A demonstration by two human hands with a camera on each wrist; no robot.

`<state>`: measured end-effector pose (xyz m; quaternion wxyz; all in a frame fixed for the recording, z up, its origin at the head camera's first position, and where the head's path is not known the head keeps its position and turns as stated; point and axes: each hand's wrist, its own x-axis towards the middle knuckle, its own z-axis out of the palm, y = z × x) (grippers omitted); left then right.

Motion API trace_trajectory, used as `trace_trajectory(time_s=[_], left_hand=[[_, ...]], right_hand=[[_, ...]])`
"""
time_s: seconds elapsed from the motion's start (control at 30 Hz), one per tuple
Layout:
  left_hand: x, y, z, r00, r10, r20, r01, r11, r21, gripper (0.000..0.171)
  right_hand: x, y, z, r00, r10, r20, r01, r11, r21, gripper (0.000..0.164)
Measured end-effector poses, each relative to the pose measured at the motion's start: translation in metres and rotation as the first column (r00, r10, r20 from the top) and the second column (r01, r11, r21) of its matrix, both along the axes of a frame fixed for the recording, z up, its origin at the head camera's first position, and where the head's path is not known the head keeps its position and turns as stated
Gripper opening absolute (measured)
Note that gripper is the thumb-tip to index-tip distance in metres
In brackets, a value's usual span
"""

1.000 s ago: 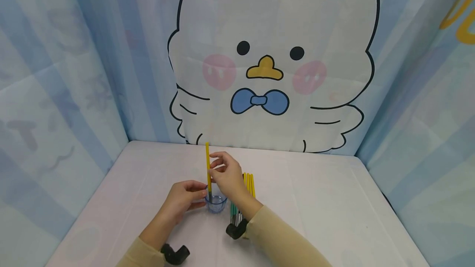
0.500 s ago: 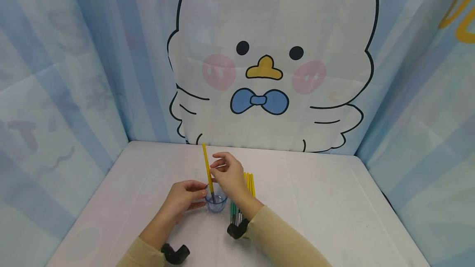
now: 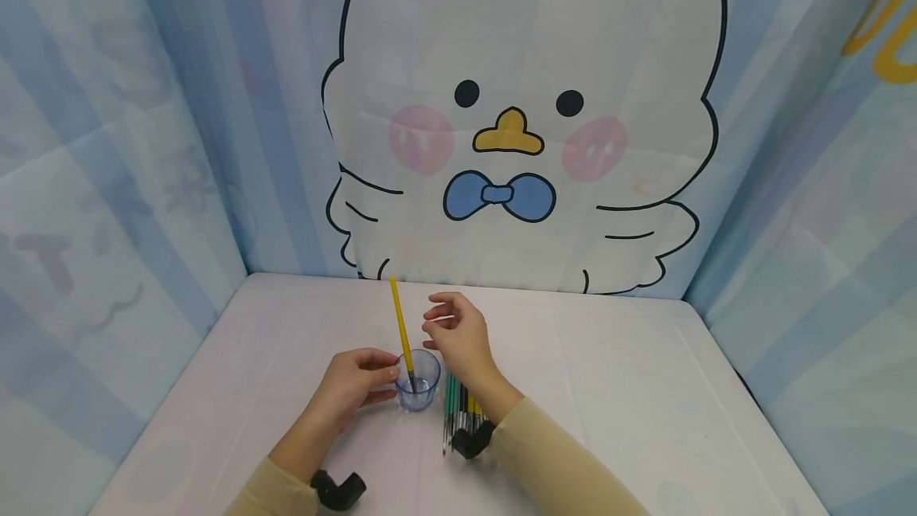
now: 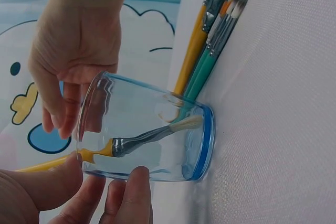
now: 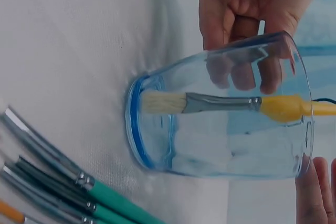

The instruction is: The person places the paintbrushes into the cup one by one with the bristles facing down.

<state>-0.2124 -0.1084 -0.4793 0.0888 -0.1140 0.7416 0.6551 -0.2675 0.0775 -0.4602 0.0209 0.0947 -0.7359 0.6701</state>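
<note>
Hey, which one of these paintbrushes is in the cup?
The yellow-handled brush, bristles down, leaning inside the clear cup that the left hand holds; the other brushes lie together on the table.

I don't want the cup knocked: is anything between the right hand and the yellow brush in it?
Nothing visible stands between the right hand and the part of the yellow brush above the cup. Lower down, the cup's clear wall surrounds the brush. The left hand holds the cup from the opposite side.

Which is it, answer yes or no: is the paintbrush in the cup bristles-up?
No, the yellow paintbrush stands bristles down in the clear cup.
</note>
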Motion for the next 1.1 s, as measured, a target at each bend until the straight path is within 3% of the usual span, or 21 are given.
trace_trajectory(time_s=[0.87, 1.1], left_hand=[[0.000, -0.001, -0.004, 1.000, 0.012, 0.016, -0.012, 1.000, 0.002, 0.024], [0.001, 0.001, -0.002, 1.000, 0.018, 0.019, -0.018, 1.000, -0.005, 0.023]], right_hand=[[-0.006, 0.059, -0.018, 0.987, -0.127, 0.097, 0.126, 0.992, 0.018, 0.040], [-0.006, 0.076, -0.022, 0.978, -0.176, 0.117, 0.168, 0.983, 0.068, 0.041]])
